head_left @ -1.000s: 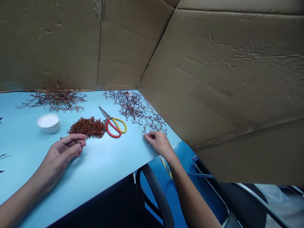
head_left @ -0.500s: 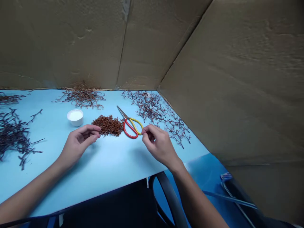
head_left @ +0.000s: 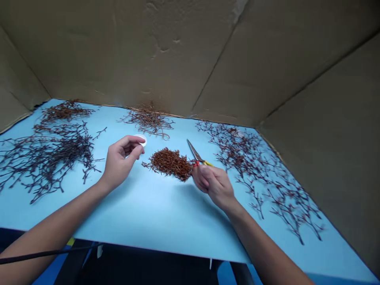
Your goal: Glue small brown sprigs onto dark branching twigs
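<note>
Short reddish-brown twig pieces (head_left: 170, 164), heaped loose: light, stiff, likely brittle; best taken in a pinch at the heap's edge. Right hand (head_left: 212, 184): fingers pressed together just right of the heap, over the handles of the scissors (head_left: 194, 153); whether it pinches anything cannot be told. Left hand (head_left: 120, 160): loosely curled, left of the heap, fingertips at a white round tub (head_left: 141, 139). Dark branching twigs (head_left: 47, 158) lie well left of the heap; open room on the blue table (head_left: 154, 213) lies nearer the person.

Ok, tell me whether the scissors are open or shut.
Shut: the blades of the scissors lie together in one narrow point, though the right hand covers the handles.
</note>
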Tool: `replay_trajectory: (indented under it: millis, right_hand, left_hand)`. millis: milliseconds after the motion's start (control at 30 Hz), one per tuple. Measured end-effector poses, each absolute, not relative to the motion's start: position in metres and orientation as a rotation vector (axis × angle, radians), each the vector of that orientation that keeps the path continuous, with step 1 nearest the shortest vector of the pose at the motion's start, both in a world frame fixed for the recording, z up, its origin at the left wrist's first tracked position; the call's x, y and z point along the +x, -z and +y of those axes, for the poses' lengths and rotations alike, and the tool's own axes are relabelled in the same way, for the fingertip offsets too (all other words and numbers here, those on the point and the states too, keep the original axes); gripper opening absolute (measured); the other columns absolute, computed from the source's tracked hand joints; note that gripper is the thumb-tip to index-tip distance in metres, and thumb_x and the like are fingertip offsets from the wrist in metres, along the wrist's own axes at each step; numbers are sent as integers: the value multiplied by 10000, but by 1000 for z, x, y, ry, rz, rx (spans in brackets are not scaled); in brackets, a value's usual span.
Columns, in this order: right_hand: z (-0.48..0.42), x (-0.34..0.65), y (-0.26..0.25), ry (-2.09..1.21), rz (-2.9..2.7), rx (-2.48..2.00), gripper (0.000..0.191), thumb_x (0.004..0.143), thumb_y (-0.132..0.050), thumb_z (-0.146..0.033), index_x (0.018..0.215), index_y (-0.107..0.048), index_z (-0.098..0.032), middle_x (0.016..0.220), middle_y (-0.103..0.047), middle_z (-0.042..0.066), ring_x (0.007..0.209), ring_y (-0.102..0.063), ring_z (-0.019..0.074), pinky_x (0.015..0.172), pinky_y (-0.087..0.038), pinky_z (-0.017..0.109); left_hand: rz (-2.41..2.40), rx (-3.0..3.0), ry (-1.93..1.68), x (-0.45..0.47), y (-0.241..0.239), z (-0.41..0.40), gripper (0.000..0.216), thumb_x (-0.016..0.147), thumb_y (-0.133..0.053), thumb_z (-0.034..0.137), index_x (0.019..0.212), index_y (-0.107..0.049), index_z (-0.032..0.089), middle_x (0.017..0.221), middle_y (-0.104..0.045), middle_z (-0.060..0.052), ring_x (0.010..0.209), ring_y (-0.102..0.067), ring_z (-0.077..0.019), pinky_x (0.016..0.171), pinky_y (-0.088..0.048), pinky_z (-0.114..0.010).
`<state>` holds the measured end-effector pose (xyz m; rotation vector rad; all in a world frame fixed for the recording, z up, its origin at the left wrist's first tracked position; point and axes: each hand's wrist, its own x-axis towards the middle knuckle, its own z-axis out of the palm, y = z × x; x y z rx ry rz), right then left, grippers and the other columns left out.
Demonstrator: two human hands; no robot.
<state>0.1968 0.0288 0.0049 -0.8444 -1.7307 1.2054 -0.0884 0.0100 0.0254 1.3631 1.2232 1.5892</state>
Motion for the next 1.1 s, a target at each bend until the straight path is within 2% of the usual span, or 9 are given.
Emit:
replay_trajectory:
  millis: [133, 267, 400, 467, 533, 600, 667, 867, 1100]
  right_hand:
    - [24, 199, -3, -1365, -1508, -719, 634, 1097, -509, -559, 553, -456, -237, 491, -363, -35, 416, -346, 125, 422, -234, 303]
    - [22, 199, -3, -1478, -1463, -796, 360, 1029, -657, -471, 744, -606, -258, 639, -513, 8, 510, -420, 158, 432, -283, 309]
    - [15, 201, -3, -1444, -1690, -680, 642, 1089, -477, -560, 529, -447, -247, 446, -370, 9, 438, -339, 162, 433, -263, 352]
    - [10, 199, -7, -1499, -1834, -589, 694, 1090, -440, -600, 496, -467, -243, 413, -417, 33, 406, -386, 161, 407, -279, 345]
    - [5, 195, -12, -1585, -1956, -576, 539, 1054, -582, -546, 610, -652, -250, 525, -609, 74, 461, -553, 181, 408, -392, 313]
    - [-1, 190, -17, -1679, -2018, -623, 193, 964, -761, -450, 907, -797, -269, 697, -739, 93, 586, -690, 212, 485, -533, 301]
    - [-8, 187, -18, -1769, -2008, -717, 278, 893, -848, -436, 1111, -803, -269, 742, -756, 77, 640, -721, 220, 567, -598, 313]
    - [-16, 194, -11, -1636, -1915, -1120, 419, 937, -732, -636, 1024, -824, -237, 699, -672, 33, 531, -606, 153, 593, -578, 305]
    - [-13, 179, -8, -1624, -2324, -715, 201, 967, -753, -429, 1061, -820, -265, 885, -763, 81, 720, -710, 202, 689, -606, 293]
  left_hand:
    - [1249, 1438, -1627, -103, -43, 13, 159, 937, -724, 290, 1042, -756, 175, 835, -747, -32, 702, -658, -139, 651, -506, -254]
    - [1373, 1598, -1643, -142, -70, 11, 132, 960, -686, 254, 1020, -769, 171, 786, -728, -27, 702, -667, -137, 649, -507, -253]
    - [1610, 1684, -1586, -194, -75, 0, 109, 931, -732, 261, 943, -788, 168, 772, -723, -33, 687, -650, -137, 652, -503, -261]
    - [1693, 1620, -1563, -218, -66, -9, 112, 913, -749, 260, 942, -793, 161, 779, -732, -40, 686, -643, -138, 647, -494, -261]
    - [1744, 1514, -1599, -240, -55, -17, 121, 890, -770, 258, 952, -797, 157, 781, -728, -39, 682, -631, -137, 639, -487, -256]
    - [1774, 1468, -1631, -257, -45, -25, 141, 869, -790, 255, 970, -796, 157, 821, -730, -42, 701, -621, -135, 635, -481, -247]
    - [1778, 1439, -1659, -271, -37, -31, 167, 852, -804, 260, 982, -788, 156, 847, -723, -46, 716, -619, -137, 627, -483, -239]
    - [1625, 1396, -1701, -291, -25, -31, 272, 871, -760, 258, 1128, -678, 217, 749, -610, 20, 563, -462, -104, 486, -367, -205]
    - [1425, 1356, -1733, -279, -19, -28, 245, 947, -753, 340, 1103, -584, 254, 631, -385, 96, 499, -321, -94, 454, -282, -177]
